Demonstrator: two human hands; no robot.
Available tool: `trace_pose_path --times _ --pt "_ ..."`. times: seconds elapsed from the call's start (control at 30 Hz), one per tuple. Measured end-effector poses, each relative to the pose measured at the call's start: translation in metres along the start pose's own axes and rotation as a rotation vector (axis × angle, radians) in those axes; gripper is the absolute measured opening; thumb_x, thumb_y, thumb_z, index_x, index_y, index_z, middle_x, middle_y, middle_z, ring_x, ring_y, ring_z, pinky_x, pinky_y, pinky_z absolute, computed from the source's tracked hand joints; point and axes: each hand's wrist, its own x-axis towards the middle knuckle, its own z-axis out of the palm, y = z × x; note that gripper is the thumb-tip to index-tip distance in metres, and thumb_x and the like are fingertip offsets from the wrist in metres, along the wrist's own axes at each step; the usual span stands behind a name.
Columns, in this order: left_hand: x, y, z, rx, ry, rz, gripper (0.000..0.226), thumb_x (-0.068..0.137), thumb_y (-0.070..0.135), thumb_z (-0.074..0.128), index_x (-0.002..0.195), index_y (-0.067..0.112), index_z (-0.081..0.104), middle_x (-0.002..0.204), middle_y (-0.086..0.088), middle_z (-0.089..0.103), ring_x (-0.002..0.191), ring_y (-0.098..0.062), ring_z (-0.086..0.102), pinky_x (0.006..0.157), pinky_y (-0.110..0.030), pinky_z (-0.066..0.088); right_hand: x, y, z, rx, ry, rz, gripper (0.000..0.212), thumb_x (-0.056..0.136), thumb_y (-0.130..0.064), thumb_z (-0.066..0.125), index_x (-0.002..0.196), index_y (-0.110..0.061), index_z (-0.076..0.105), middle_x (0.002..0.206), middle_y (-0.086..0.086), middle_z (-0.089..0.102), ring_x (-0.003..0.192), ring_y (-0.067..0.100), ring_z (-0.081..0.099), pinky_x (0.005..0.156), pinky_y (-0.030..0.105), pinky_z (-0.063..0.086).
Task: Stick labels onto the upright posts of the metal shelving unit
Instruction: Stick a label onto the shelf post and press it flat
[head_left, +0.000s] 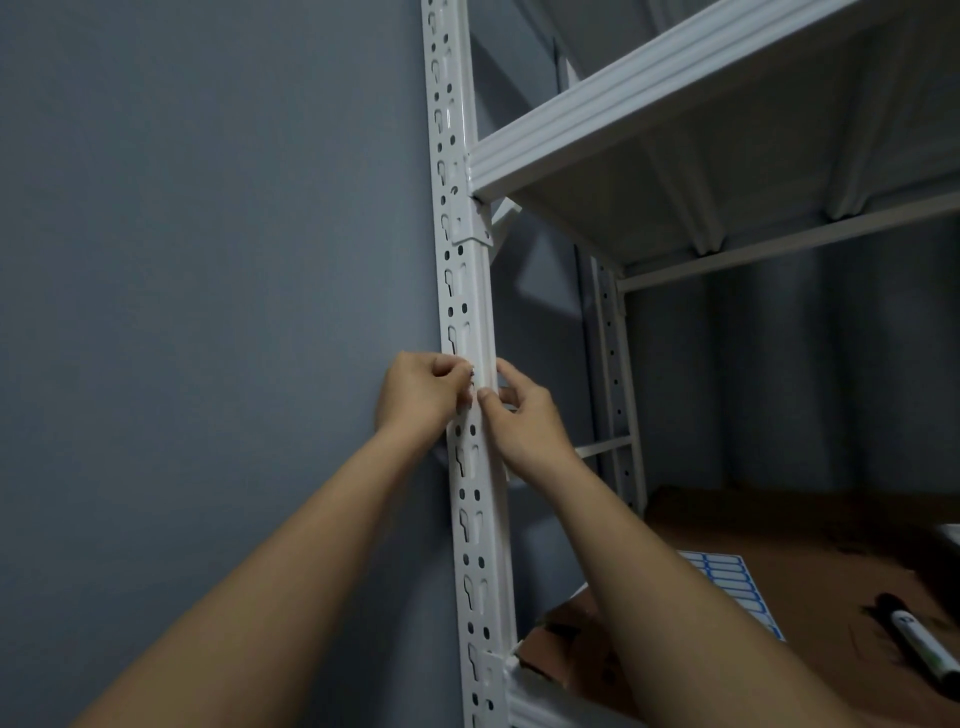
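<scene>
Both hands meet on the front upright post of a white metal shelving unit, at a height between the upper shelf and the lower one. The post is perforated with rows of round holes and keyhole slots, and it stands against a grey-blue wall.

The left hand comes in from the wall side, its fingers curled and pinching at the face of the post. The right hand comes in from the shelf side, with the thumb pressed flat on the front face of the post and the forefinger reaching up along its edge. Between the two sets of fingertips lies a small white label, laid on the post; it is nearly the same colour as the metal, so its edges are hard to make out, and I cannot tell how much of it is already stuck down.

On the lower shelf, which is lined with brown cardboard, lies a label sheet with blue-bordered blank labels in rows, partly hidden behind the right forearm. Farther right on the same cardboard rests a marker pen with a black cap and a white barrel, well apart from the sheet. A rear post of the unit stands farther back.
</scene>
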Motion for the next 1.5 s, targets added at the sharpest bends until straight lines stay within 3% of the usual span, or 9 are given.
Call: trace_pose_path --times 0.1,0.43,0.63,0.77,0.93,1.17,1.3,1.43,1.5 --pt "0.004 -0.003 -0.004 -0.051 -0.035 -0.013 0.026 0.085 0.018 0.062 0.06 0.014 0.069 0.051 0.002 0.063 0.056 -0.024 0.063 0.05 -0.031 0.05 0.0 0.0 0.0 -0.002 0.002 -0.001 0.035 0.095 -0.017 0.051 0.129 -0.025 0.058 0.107 -0.001 0.071 0.096 0.013 0.068 0.094 0.039 0.052" --pt "0.003 0.007 0.006 0.079 0.071 -0.076 0.019 0.073 0.016 0.056 0.059 0.011 0.067 0.059 -0.004 0.066 0.052 -0.02 0.051 0.058 -0.026 0.042 -0.001 0.002 0.001 -0.001 0.0 0.02 0.04 0.097 -0.022 0.05 0.137 -0.027 0.05 0.117 -0.001 0.068 0.102 0.012 0.065 0.096 0.035 0.051" --pt "0.003 0.001 0.005 -0.076 0.031 -0.06 0.024 0.079 0.011 0.059 0.056 0.01 0.066 0.055 -0.004 0.066 0.056 -0.02 0.057 0.06 -0.03 0.047 -0.004 -0.002 -0.003 -0.006 -0.006 -0.019 0.032 0.097 -0.017 0.05 0.122 -0.035 0.058 0.103 -0.005 0.071 0.092 0.01 0.067 0.085 0.028 0.054" --pt "0.001 -0.004 -0.002 -0.174 -0.052 -0.021 0.027 0.088 0.008 0.059 0.062 0.01 0.065 0.046 0.002 0.058 0.051 -0.011 0.054 0.049 -0.015 0.042 -0.005 -0.002 -0.002 -0.002 -0.001 -0.011 0.031 0.096 -0.017 0.051 0.121 -0.035 0.058 0.103 -0.005 0.071 0.091 0.01 0.068 0.088 0.03 0.054" --pt "0.004 -0.006 0.001 -0.032 -0.01 0.047 0.025 0.082 0.012 0.06 0.059 0.013 0.068 0.054 0.0 0.064 0.054 -0.014 0.057 0.062 -0.031 0.05 -0.004 0.0 -0.002 0.002 -0.002 0.012 0.04 0.097 -0.02 0.052 0.136 -0.027 0.052 0.114 0.0 0.069 0.098 0.011 0.066 0.09 0.027 0.052" --pt "0.0 0.0 0.003 0.116 0.036 0.084 0.02 0.079 0.016 0.056 0.063 0.009 0.066 0.06 -0.006 0.066 0.057 -0.025 0.059 0.059 -0.038 0.051 -0.004 0.0 -0.002 0.008 0.004 0.015 0.039 0.098 -0.021 0.051 0.135 -0.029 0.051 0.11 -0.004 0.069 0.088 0.004 0.064 0.07 0.009 0.046" --pt "-0.004 0.002 0.008 0.082 0.073 0.026 0.019 0.076 0.016 0.057 0.058 0.011 0.062 0.057 -0.006 0.063 0.05 -0.019 0.049 0.054 -0.026 0.04 -0.004 0.0 0.0 -0.003 0.016 0.026 0.042 0.097 -0.023 0.051 0.138 -0.029 0.049 0.112 -0.002 0.069 0.092 0.007 0.065 0.081 0.02 0.05" --pt "-0.001 0.001 0.002 -0.116 0.014 -0.039 0.025 0.082 0.008 0.061 0.059 0.015 0.067 0.051 0.003 0.064 0.054 -0.014 0.056 0.061 -0.026 0.049 -0.004 -0.001 0.0 -0.002 0.008 0.034 0.042 0.097 -0.022 0.052 0.138 -0.027 0.049 0.112 0.0 0.069 0.096 0.011 0.067 0.091 0.032 0.053" --pt "0.0 -0.001 -0.003 -0.222 -0.049 -0.053 0.019 0.086 0.004 0.062 0.07 0.011 0.07 0.046 0.007 0.061 0.048 -0.005 0.057 0.052 -0.015 0.047 -0.005 -0.001 0.001 0.009 0.007 0.033 0.04 0.096 -0.02 0.052 0.136 -0.026 0.051 0.11 -0.001 0.07 0.094 0.011 0.068 0.09 0.032 0.054"
